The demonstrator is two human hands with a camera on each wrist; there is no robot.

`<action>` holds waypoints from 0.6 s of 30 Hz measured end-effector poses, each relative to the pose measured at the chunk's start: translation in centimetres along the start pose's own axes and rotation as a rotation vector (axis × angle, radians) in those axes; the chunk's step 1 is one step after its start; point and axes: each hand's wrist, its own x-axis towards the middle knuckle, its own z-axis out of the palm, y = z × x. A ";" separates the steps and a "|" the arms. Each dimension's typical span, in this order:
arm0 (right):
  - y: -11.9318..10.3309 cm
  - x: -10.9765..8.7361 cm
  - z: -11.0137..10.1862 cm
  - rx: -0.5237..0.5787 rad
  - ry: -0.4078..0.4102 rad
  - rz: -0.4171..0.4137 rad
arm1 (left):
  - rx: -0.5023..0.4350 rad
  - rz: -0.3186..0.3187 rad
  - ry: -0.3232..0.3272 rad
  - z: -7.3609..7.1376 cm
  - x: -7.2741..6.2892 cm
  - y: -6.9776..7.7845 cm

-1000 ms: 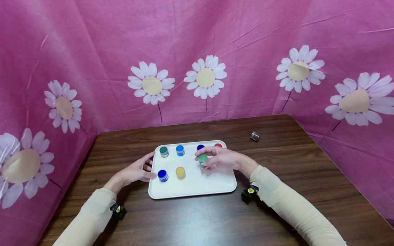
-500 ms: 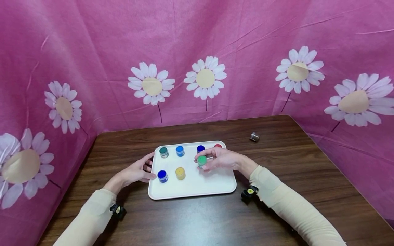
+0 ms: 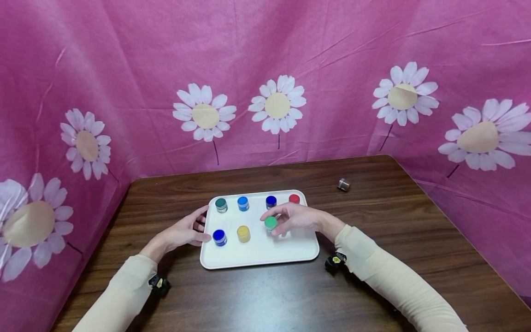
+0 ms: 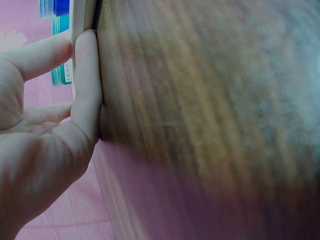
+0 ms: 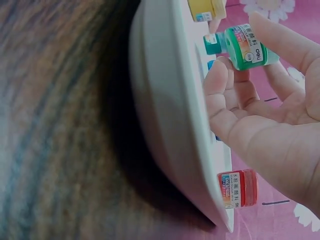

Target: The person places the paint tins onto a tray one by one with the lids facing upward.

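My right hand (image 3: 295, 217) pinches a small green paint jar (image 3: 270, 223) between thumb and fingers, over the right half of a white tray (image 3: 265, 254). In the right wrist view this green jar (image 5: 245, 47) shows its printed label, held off the tray surface. Left of it stand a yellow jar (image 3: 243, 234) and a dark blue jar (image 3: 219, 237). Behind are dark green (image 3: 221, 205), light blue (image 3: 243, 203), dark blue (image 3: 271, 202) and red (image 3: 294, 199) jars. Fingers and thumb of my left hand (image 3: 181, 233) touch the tray's left edge.
A small clear jar (image 3: 343, 185) lies on its side on the wooden table (image 3: 265, 299), beyond the tray at the right. A pink cloth (image 3: 249, 55) with white flowers hangs behind the table and along both sides.
My right hand has brought the green jar slightly nearer and to the left, its lid now turned upward. More of the red jar shows. The left hand and tray have hardly moved.
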 end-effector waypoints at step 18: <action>-0.3 0.6 0.4 -0.256 -0.014 -0.053 | -0.004 0.006 0.000 -0.1 0.1 -0.3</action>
